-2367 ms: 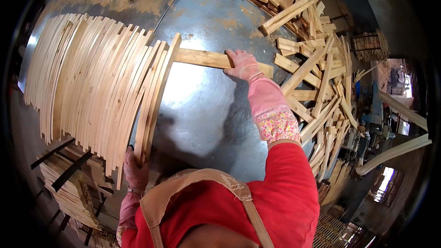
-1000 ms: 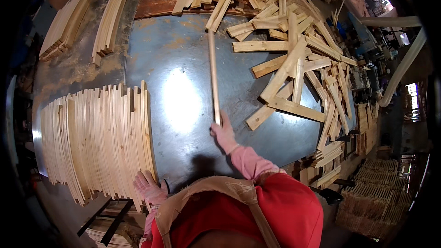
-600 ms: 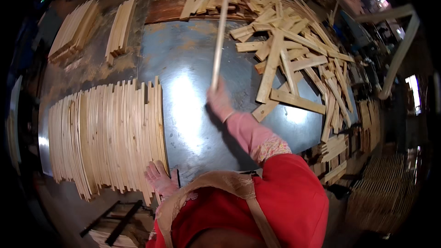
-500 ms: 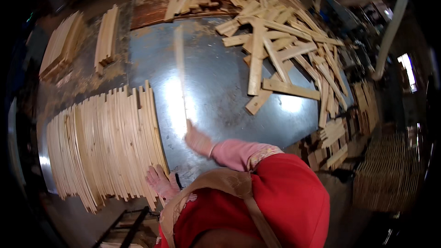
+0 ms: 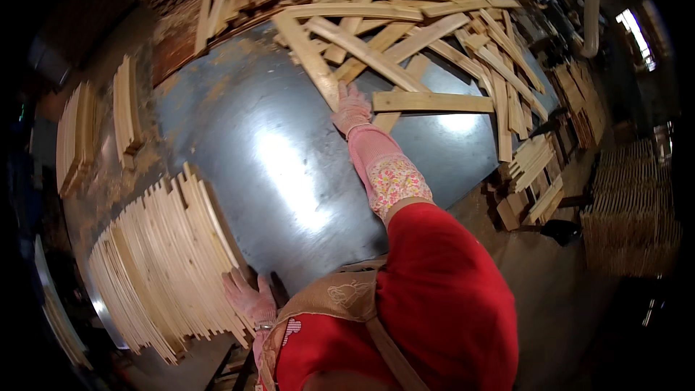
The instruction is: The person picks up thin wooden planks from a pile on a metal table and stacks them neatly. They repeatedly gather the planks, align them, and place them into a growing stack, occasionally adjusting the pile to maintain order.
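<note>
Reaching farther now, the right hand in a pink glove [image 5: 352,107] grips a long pale wooden slat [image 5: 311,58] in the messy far pile. Close by, the left gloved hand [image 5: 246,295] lies open against the neat row of thin wooden slats [image 5: 163,261] on the shiny grey metal table [image 5: 275,166].

Pale yellow wood is seen in the loose slats [image 5: 405,51] and the stacked slats [image 5: 170,261]; the worktop [image 5: 268,159] is shown grey-blue with rusty patches; pink gloves are worn on the right hand [image 5: 352,110] and left hand [image 5: 250,298], with a floral sleeve cover [image 5: 394,181] and red top [image 5: 441,304]
</note>
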Action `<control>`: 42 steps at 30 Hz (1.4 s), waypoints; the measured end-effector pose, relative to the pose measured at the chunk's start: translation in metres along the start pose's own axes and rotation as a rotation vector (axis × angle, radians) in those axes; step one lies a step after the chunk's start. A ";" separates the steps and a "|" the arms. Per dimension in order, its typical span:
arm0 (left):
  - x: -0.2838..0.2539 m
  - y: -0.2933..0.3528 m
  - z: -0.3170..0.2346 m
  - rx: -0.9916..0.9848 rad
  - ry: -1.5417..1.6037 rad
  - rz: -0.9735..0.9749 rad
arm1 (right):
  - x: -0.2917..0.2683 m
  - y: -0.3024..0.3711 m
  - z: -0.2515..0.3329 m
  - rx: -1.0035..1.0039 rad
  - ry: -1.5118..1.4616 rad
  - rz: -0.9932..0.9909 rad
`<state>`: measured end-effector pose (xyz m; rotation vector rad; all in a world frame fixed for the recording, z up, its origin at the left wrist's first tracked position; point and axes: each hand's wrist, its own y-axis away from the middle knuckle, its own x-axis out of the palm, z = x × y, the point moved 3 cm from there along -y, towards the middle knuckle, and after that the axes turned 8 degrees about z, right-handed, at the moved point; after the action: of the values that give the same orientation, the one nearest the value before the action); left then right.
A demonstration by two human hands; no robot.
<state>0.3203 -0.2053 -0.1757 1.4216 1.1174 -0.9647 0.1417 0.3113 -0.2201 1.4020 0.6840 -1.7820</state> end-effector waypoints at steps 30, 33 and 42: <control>0.066 -0.067 -0.323 -0.322 1.705 0.426 | -0.101 -0.002 -0.361 -0.332 0.096 0.438; 0.069 -0.070 -0.358 -0.220 1.807 0.603 | -0.097 -0.005 -0.292 -0.212 -0.316 0.580; 0.094 -0.109 -0.450 -0.436 2.177 0.733 | -0.076 -0.071 -0.136 -0.558 0.050 0.035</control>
<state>0.2345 0.2562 -0.2307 1.9269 1.6283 1.7991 0.1690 0.4767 -0.1847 1.0676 1.0764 -1.3812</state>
